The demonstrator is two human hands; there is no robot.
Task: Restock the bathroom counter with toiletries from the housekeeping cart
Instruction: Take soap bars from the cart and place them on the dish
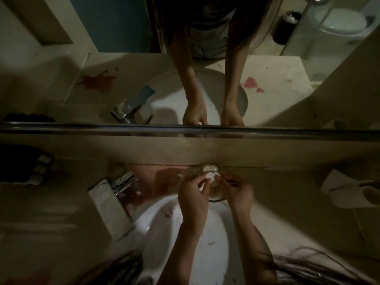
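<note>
Behind sink (164,223), glass jar (214,195) upright, mouth up

Dim, murky picture with dark blurred corners and wide-angle bending at edges.

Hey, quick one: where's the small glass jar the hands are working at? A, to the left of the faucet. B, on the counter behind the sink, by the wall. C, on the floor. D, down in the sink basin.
B: the glass jar stands on the counter behind the sink, close to the wall under the mirror, right of the faucet.
</note>
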